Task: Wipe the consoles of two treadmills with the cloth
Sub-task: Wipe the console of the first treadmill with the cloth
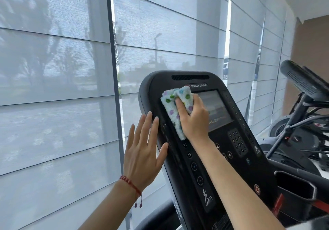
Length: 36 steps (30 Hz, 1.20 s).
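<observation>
Nubby dotted cloth (175, 108), bunched in right hand (193, 121), presses glossy screen (216, 110) of matte black console (222, 167); left hand (144, 151), fingers spread flat, empty, braces its rounded edge.

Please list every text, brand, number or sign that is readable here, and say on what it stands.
"STAR TRAC": console top, above the screen.
"12" and "15": round buttons, console's left column.
Climbing-figure sign: below those buttons.
Screen text, keypad digits, right-edge numbers: too blurred to read.

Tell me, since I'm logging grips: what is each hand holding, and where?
The right hand holds the dotted cloth, bunched around its middle. The left hand holds nothing, open beside the console.
</observation>
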Tool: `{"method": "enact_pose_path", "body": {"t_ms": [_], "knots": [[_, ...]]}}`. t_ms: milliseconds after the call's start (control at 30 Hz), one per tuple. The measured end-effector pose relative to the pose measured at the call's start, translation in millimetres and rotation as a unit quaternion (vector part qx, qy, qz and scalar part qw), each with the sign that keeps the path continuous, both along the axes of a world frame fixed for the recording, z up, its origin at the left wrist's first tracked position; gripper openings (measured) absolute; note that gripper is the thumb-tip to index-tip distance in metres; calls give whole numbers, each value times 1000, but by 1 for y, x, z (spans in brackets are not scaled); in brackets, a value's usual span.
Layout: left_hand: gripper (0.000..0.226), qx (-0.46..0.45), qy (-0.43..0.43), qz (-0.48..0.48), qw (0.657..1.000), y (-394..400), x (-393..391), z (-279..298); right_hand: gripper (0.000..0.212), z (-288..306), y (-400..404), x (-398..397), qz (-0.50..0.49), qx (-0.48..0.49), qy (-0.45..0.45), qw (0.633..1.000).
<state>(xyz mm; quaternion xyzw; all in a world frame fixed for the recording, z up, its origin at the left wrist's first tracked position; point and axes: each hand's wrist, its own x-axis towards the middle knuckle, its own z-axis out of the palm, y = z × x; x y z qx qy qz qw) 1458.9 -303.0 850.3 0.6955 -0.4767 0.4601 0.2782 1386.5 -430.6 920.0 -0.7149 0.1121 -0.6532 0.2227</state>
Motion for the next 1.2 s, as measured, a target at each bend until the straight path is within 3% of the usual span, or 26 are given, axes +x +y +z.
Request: {"method": "enact_pose_path", "body": {"t_ms": [267,567,867,1200], "knots": [[61,1,-4,-2,1000,-2,0,1,30,45,-9,25,-19,8,20,1000],[61,-4,-18,-5,1000,-1,3,-2,38,-28,9,-18,-3,-36,36,999],[61,1,-24,-7,1000,0,3,-1,34,33,15,18,-36,-14,42,998],[59,5,-25,-10,1000,3,-2,3,40,-69,19,-45,-19,8,21,1000]]}}
